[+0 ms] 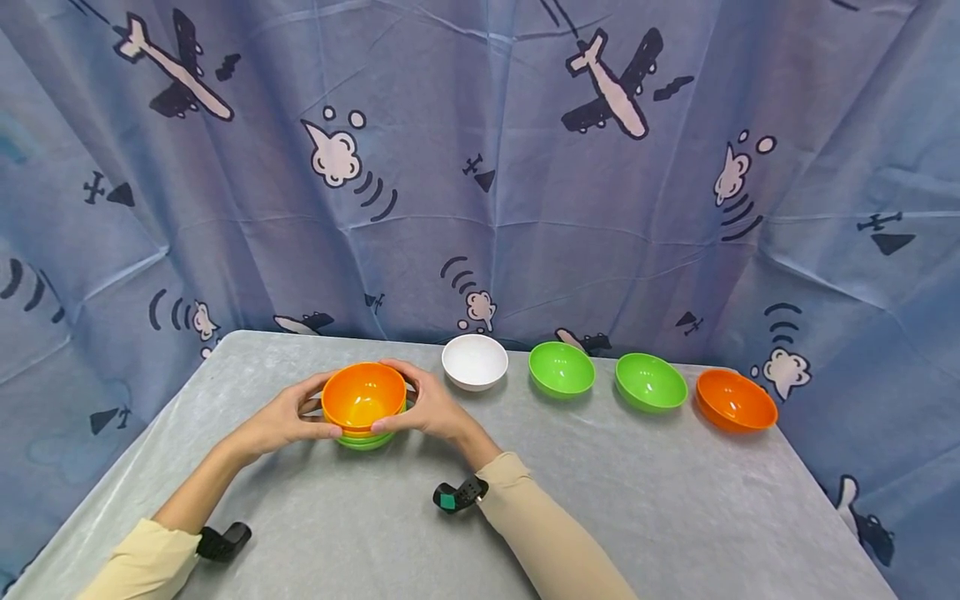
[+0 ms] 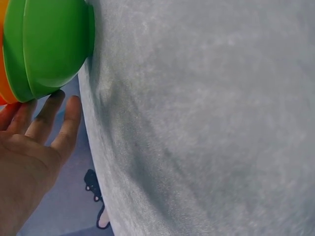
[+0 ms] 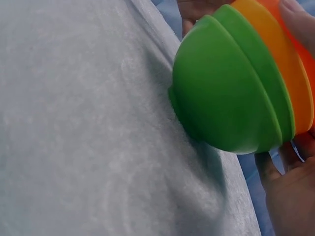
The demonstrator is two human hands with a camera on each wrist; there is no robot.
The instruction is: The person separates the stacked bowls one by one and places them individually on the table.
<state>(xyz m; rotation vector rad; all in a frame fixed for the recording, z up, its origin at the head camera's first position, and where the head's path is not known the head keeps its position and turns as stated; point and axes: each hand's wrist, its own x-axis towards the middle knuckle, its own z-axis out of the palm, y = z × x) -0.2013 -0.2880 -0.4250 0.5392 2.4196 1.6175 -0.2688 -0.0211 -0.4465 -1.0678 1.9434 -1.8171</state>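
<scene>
A stack of bowls stands on the left part of the table, an orange bowl (image 1: 363, 393) at its top. Below it the right wrist view shows another orange rim, then two nested green bowls (image 3: 221, 88). From the left, my left hand (image 1: 281, 421) holds the stack, thumb at the front near the orange rim and fingers round the far side. My right hand (image 1: 433, 407) grips the opposite side in the same way, its thumb in front. In the left wrist view, the left fingertips (image 2: 73, 103) reach along the green bowl's side.
Along the table's back edge stand a white bowl (image 1: 475, 363), a green bowl (image 1: 562, 370), a second green bowl (image 1: 651, 383) and an orange bowl (image 1: 736, 402) at the right. A blue curtain (image 1: 420, 192) with airplane prints hangs behind the grey-covered table (image 1: 600, 492).
</scene>
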